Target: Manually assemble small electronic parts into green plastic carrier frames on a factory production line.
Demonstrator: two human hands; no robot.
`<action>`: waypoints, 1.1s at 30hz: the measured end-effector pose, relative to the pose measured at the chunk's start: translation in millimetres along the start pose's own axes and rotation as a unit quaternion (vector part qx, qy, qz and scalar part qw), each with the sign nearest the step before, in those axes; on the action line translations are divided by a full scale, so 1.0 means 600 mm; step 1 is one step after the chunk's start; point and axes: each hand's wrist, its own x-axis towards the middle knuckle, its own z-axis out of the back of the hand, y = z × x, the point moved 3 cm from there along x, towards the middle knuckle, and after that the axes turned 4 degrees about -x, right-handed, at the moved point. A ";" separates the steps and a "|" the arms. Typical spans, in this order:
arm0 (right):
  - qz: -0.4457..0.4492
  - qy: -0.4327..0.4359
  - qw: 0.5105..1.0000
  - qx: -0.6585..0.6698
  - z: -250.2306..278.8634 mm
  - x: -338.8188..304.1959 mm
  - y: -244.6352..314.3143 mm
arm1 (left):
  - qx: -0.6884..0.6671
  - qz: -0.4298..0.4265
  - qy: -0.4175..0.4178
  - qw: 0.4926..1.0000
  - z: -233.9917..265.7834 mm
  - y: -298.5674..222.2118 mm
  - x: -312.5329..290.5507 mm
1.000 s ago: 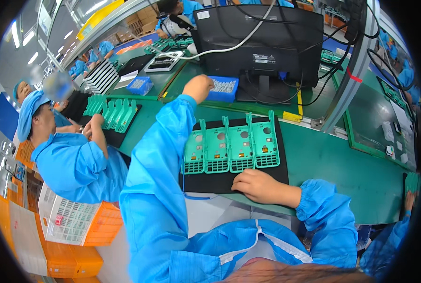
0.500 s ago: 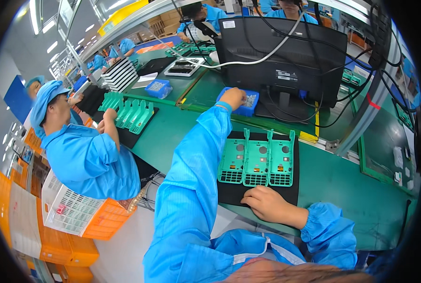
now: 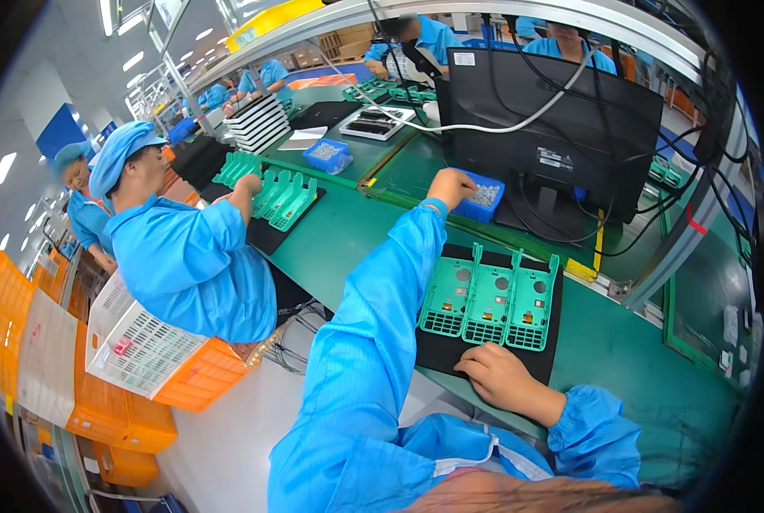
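Note:
My left hand [image 3: 452, 187] is at the left rim of a blue bin [image 3: 500, 205] filled with small pale parts [image 3: 484, 195]. Its fingers are drawn together; whatever they hold is too small to make out. In front of me, green plastic housings [image 3: 487, 297] stand side by side on a black mat [image 3: 437, 349], with round dark spots and grid-like lower ends. My right hand [image 3: 503, 376] rests at the mat's near edge, just below the housings, fingers stretched out and holding nothing.
A black monitor [image 3: 553, 128] with hanging cables stands behind the bin. At left a co-worker [image 3: 189, 256] handles similar green housings [image 3: 283, 198]. Another blue bin [image 3: 328, 156] sits farther back. An orange and white crate [image 3: 168, 359] is on the left, a metal post [image 3: 677, 231] at right.
My left hand has shifted from over the bin's parts to its left rim. The view has turned, so the scene sits farther right. My right hand stays by the housings.

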 end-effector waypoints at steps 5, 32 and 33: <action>-0.005 -0.012 1.000 0.004 0.000 -0.004 -0.007 | -0.048 0.051 0.005 0.998 -0.019 -0.010 0.003; -0.056 -0.021 0.998 0.037 0.002 0.008 0.003 | -0.890 0.260 -0.080 0.366 0.109 0.009 -0.106; -0.067 -0.019 0.997 0.043 0.005 0.011 0.003 | -0.896 0.263 -0.059 0.352 0.119 0.001 -0.115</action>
